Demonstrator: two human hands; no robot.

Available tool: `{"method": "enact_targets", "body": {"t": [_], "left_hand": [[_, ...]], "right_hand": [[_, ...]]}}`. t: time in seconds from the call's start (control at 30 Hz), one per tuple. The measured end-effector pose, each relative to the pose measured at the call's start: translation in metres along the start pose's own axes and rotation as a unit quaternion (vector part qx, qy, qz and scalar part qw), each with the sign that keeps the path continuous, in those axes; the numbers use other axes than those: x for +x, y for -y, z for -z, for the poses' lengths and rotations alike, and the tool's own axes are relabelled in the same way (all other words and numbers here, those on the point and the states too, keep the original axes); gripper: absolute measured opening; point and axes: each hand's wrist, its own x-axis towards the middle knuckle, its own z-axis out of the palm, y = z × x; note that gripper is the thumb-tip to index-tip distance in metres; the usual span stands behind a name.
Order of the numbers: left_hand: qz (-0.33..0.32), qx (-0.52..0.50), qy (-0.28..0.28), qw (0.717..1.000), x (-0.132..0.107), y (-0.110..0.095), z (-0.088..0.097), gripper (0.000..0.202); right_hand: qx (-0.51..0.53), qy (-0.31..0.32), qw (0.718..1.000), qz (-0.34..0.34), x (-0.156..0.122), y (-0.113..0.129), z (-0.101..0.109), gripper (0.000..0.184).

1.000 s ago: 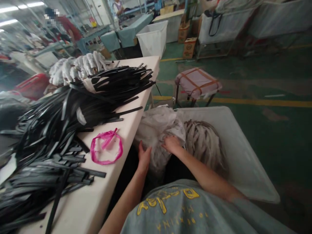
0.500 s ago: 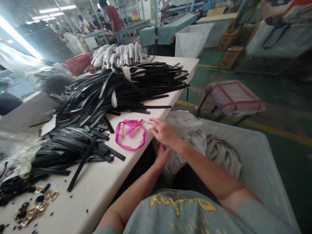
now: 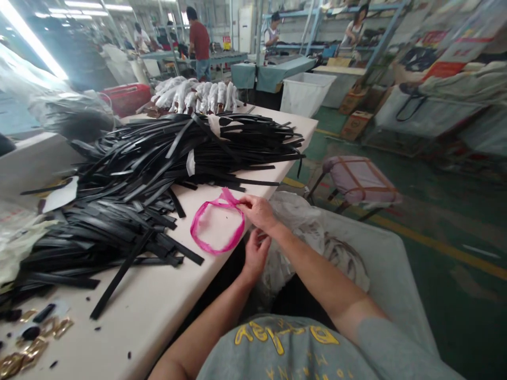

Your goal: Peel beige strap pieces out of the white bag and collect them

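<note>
A ring of bright pink plastic strip (image 3: 195, 219), knotted at its top, lies on the white table near its edge. My right hand (image 3: 258, 212) pinches this ring beside the knot. Lower down, just off the table edge, my left hand (image 3: 256, 256) has its thumb and fingers loosely curled but apart, with nothing visible in it. Beneath both hands is crumpled clear plastic (image 3: 279, 264) in a pale bin (image 3: 390, 274). Black flat straps (image 3: 130, 232) are heaped left of the ring.
White-wrapped bundles (image 3: 206, 95) sit at the table's far end, beside a red container (image 3: 125, 99). Gold buckles (image 3: 35, 351) lie at the near left. A padded stool (image 3: 362, 177) stands right of the table. Several people work farther back.
My right hand has closed on the pink ring, whose knotted end now sticks up. My left hand has shifted slightly left. The camera view has tilted up.
</note>
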Motion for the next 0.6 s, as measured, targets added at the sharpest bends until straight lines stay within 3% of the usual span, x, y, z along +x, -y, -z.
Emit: {"method": "enact_targets", "body": {"t": [0.2,0.3,0.47,0.6], "left_hand": [[-0.031,-0.024,0.031,0.999,-0.017,-0.03,-0.006,0.061],[-0.005,-0.064,0.009,0.998,-0.025,-0.048,-0.018,0.062],[0.082,-0.191,0.004,0.978,-0.028,-0.076,-0.036,0.032],[0.114,-0.219,0.018,0.969,-0.032,-0.085,-0.043,0.034]], "right_hand": [[0.281,-0.025,0.955,-0.094,-0.051,-0.009,0.038,0.014],[0.299,-0.042,0.949,-0.093,-0.079,-0.01,0.054,0.014],[0.317,-0.079,0.938,-0.12,-0.118,-0.008,0.069,0.018],[0.35,-0.085,0.923,-0.135,-0.136,-0.011,0.07,0.02]]}}
